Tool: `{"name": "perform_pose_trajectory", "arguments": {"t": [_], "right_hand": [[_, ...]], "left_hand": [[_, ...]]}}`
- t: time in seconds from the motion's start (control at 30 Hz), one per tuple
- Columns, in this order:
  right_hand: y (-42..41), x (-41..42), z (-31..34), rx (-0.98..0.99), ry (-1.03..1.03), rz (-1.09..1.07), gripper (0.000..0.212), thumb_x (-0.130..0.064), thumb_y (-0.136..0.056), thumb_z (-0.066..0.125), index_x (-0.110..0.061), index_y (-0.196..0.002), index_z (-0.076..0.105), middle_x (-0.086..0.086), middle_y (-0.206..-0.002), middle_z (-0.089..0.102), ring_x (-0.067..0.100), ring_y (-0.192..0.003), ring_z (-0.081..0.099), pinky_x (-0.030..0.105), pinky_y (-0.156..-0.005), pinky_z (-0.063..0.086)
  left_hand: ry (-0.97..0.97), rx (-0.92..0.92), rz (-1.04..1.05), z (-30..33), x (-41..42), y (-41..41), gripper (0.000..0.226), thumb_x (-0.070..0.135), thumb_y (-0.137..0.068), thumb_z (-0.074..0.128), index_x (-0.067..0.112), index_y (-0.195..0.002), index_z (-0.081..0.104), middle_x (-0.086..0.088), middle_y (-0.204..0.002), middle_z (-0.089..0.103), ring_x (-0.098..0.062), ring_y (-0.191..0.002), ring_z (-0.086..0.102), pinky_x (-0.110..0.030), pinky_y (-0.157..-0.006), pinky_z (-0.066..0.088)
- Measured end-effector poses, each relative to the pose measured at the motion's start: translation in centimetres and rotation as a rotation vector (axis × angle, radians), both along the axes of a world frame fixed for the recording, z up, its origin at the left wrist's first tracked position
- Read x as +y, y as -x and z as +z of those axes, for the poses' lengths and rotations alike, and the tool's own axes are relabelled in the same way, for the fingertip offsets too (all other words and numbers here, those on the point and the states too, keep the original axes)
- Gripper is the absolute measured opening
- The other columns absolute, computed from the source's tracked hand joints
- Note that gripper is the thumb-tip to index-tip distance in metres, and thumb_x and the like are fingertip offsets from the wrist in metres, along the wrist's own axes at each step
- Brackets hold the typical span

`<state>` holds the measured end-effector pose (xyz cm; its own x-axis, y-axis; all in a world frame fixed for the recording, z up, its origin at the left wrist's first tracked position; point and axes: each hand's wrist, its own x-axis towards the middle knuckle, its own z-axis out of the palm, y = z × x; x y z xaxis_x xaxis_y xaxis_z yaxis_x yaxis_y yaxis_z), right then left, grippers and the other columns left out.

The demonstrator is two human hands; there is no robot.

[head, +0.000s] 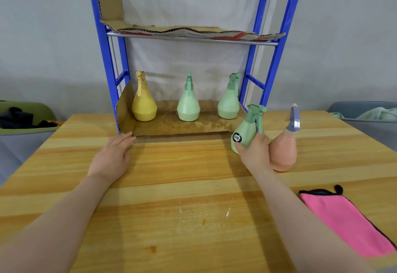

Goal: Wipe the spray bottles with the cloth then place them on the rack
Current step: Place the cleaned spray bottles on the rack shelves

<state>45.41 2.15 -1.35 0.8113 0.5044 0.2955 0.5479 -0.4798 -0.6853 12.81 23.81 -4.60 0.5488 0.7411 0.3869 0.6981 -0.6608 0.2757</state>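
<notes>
My right hand [254,152] grips a green spray bottle [247,130] with a round black sticker, tilted at the right front of the rack. A peach spray bottle [284,150] with a grey head stands just to its right on the table. On the blue rack's [111,75] lower cardboard shelf stand a yellow bottle [144,105] and two green bottles [188,106] [228,103]. My left hand [112,156] lies flat on the table with its fingertips at the cardboard's front left corner. The pink cloth [345,221] lies on the table at the near right, apart from both hands.
The wooden table [182,197] spreads in front of me. The rack's upper shelf [193,34] carries a sheet of cardboard. A green bin [28,111] with dark items sits at far left, a grey bin [365,111] with pale cloth at far right.
</notes>
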Motion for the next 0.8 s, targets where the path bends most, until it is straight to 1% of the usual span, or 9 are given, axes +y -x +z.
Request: {"name": "perform_pose_trajectory", "arguments": {"t": [0.03, 0.1, 0.17, 0.27, 0.37, 0.57, 0.67, 0.77, 0.8], "right_hand": [[0.3, 0.1, -0.1, -0.013, 0.0, -0.005, 0.086, -0.032, -0.077, 0.083, 0.003, -0.141, 0.037, 0.021, -0.128, 0.049, 0.035, -0.12, 0.047, 0.042, -0.104, 0.041], [1.0, 0.3, -0.2, -0.005, -0.014, 0.017, 0.091, -0.04, -0.074, 0.084, -0.002, -0.142, 0.037, 0.018, -0.132, 0.045, 0.032, -0.123, 0.045, 0.039, -0.104, 0.038], [1.8, 0.8, -0.3, 0.072, -0.045, 0.054, 0.093, -0.04, -0.074, 0.085, -0.006, -0.145, 0.034, 0.013, -0.137, 0.042, 0.029, -0.125, 0.045, 0.037, -0.101, 0.041], [2.6, 1.4, -0.4, 0.159, -0.117, 0.104, 0.089, -0.034, -0.076, 0.085, -0.009, -0.144, 0.033, 0.007, -0.135, 0.048, 0.025, -0.121, 0.053, 0.031, -0.087, 0.046], [3.3, 2.0, -0.2, 0.177, -0.119, 0.136, 0.088, -0.035, -0.076, 0.084, -0.011, -0.144, 0.033, 0.005, -0.132, 0.05, 0.023, -0.118, 0.055, 0.029, -0.083, 0.043], [4.7, 2.9, 1.8, 0.129, -0.163, 0.235, 0.078, -0.048, -0.072, 0.081, -0.021, -0.135, 0.043, 0.0, -0.122, 0.055, 0.019, -0.108, 0.058, 0.032, -0.084, 0.051], [5.8, 3.4, 4.8, 0.081, -0.167, 0.29, 0.077, -0.054, -0.072, 0.079, -0.025, -0.133, 0.043, -0.003, -0.121, 0.055, 0.017, -0.105, 0.057, 0.034, -0.085, 0.052], [7.1, 3.9, 8.7, 0.027, -0.173, 0.358, 0.07, -0.053, -0.075, 0.078, -0.026, -0.13, 0.044, -0.004, -0.117, 0.056, 0.015, -0.1, 0.058, 0.031, -0.081, 0.05], [7.6, 4.2, 10.2, 0.011, -0.177, 0.379, 0.067, -0.054, -0.076, 0.077, -0.028, -0.128, 0.044, -0.005, -0.116, 0.057, 0.015, -0.1, 0.058, 0.032, -0.082, 0.051]], "left_hand": [[0.0, -0.001, -0.001, 0.0, 0.0, 0.0, 0.053, 0.008, -0.092, 0.049, 0.025, -0.143, 0.047, 0.009, -0.152, 0.041, -0.015, -0.144, 0.03, -0.041, -0.11, 0.04], [-0.005, -0.008, -0.005, 0.1, -0.1, 0.0, 0.053, 0.007, -0.091, 0.05, 0.024, -0.142, 0.049, 0.008, -0.151, 0.042, -0.017, -0.142, 0.031, -0.042, -0.108, 0.042], [-0.011, -0.027, -0.002, 0.2, -0.3, 0.0, 0.054, 0.005, -0.089, 0.052, 0.022, -0.14, 0.05, 0.005, -0.15, 0.043, -0.018, -0.14, 0.033, -0.043, -0.102, 0.046], [-0.026, -0.036, 0.024, 0.6, -0.7, -0.1, 0.056, 0.004, -0.087, 0.053, 0.018, -0.141, 0.047, -0.001, -0.149, 0.04, -0.023, -0.136, 0.035, -0.043, -0.096, 0.05], [-0.068, -0.03, 0.039, 0.7, -0.8, -0.1, 0.061, 0.005, -0.084, 0.056, 0.015, -0.143, 0.043, -0.006, -0.148, 0.038, -0.029, -0.133, 0.038, -0.047, -0.102, 0.045], [-0.065, -0.106, 0.115, 1.4, -0.8, -0.2, 0.068, 0.008, -0.082, 0.063, 0.012, -0.145, 0.038, -0.013, -0.15, 0.034, -0.036, -0.13, 0.04, -0.049, -0.109, 0.037], [-0.083, -0.219, 0.125, 3.3, -0.5, -0.9, 0.07, 0.011, -0.084, 0.065, 0.01, -0.147, 0.033, -0.014, -0.151, 0.032, -0.035, -0.135, 0.035, -0.047, -0.112, 0.035], [-0.098, -0.319, 0.121, 6.6, 0.3, -1.8, 0.072, 0.013, -0.087, 0.064, 0.009, -0.149, 0.027, -0.016, -0.155, 0.026, -0.033, -0.143, 0.025, -0.046, -0.117, 0.028], [-0.091, -0.347, 0.116, 7.9, 0.5, -2.0, 0.073, 0.012, -0.088, 0.063, 0.009, -0.15, 0.025, -0.017, -0.157, 0.023, -0.034, -0.145, 0.022, -0.047, -0.118, 0.026]]}}
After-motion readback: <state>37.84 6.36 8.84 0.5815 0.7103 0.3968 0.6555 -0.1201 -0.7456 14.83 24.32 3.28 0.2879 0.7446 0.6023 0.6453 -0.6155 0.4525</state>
